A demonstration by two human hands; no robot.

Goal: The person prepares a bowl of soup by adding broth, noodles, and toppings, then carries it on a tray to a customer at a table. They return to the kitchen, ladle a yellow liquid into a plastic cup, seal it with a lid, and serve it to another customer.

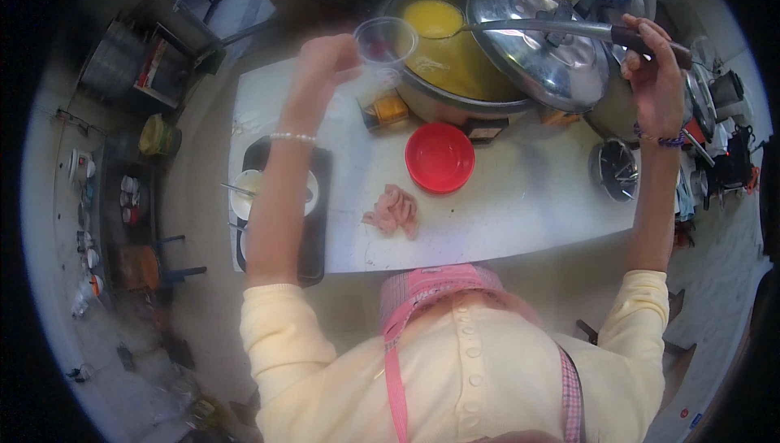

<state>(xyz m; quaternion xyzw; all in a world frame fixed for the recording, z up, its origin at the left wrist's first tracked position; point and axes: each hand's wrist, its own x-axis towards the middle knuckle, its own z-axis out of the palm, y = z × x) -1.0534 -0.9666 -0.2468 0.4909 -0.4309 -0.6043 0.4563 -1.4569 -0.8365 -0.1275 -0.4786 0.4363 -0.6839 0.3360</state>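
My left hand (332, 58) holds a clear plastic cup (386, 43) by its side, at the left rim of a large metal pot (409, 80). Yellow liquid (463, 74) fills much of the pot. My right hand (655, 65) grips the dark handle of a metal ladle (542, 25). The ladle's bowl, full of the yellow liquid, is over the pot, just right of the cup. A shiny metal lid (542, 53) lies tilted across the pot's right side. In front of the pot stands a red bowl (440, 157), perhaps stacked.
A crumpled pink cloth (393, 211) lies on the white table (487, 223). On the left, a black tray (315, 217) carries white bowls with utensils, partly behind my left forearm. A round container of utensils (614, 170) stands at the right. Small boxes sit by the pot's base.
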